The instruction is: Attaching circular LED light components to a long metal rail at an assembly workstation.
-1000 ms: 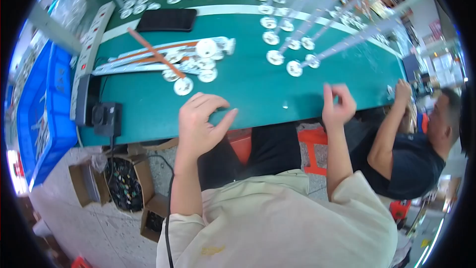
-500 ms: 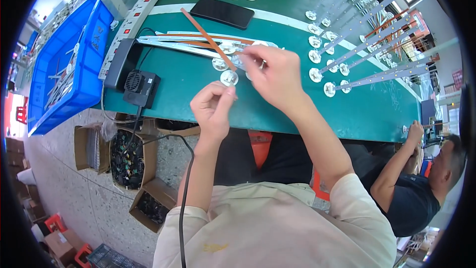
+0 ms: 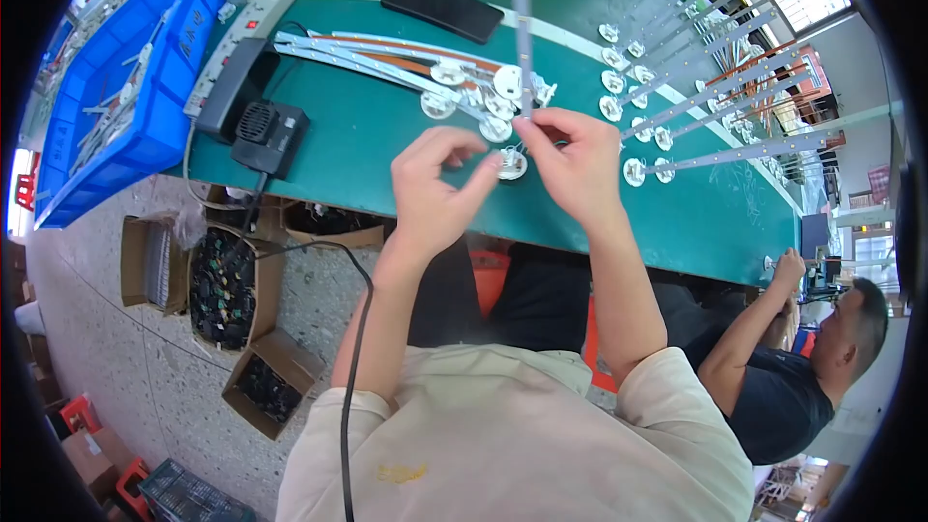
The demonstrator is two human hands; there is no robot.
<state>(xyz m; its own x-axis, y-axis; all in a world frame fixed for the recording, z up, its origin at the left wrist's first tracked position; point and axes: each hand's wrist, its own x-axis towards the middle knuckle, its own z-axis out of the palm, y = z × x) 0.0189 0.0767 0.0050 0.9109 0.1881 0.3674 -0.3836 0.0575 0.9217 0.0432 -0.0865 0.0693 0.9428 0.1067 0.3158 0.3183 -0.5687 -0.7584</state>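
My right hand point(image 3: 577, 162) pinches the lower end of a narrow LED strip point(image 3: 523, 29), which now stands upright. Just below that pinch is a round white lamp base point(image 3: 512, 163) with small parts on its face. Beside this base, my left hand point(image 3: 440, 191) has its thumb and curled index finger apart. Its thumb tip reaches the base's left edge; whether they touch I cannot tell. Beyond both hands lies a bunch of LED strips point(image 3: 372, 60) with round white bases point(image 3: 439, 103) at their right ends, some strips showing orange-brown backs.
A black phone point(image 3: 442, 10), power strip point(image 3: 275, 0) and black adapter point(image 3: 269, 138) lie on the green table point(image 3: 358, 157). Upright strips on bases point(image 3: 634, 171) stand at right. A blue bin point(image 3: 155, 126) is left; cartons point(image 3: 227, 295) below. Another person point(image 3: 783, 367) sits right.
The strip has swung from leaning left, orange-brown side showing, to upright with its LED side showing. The white base and both hands have shifted right; my left finger and thumb have parted.
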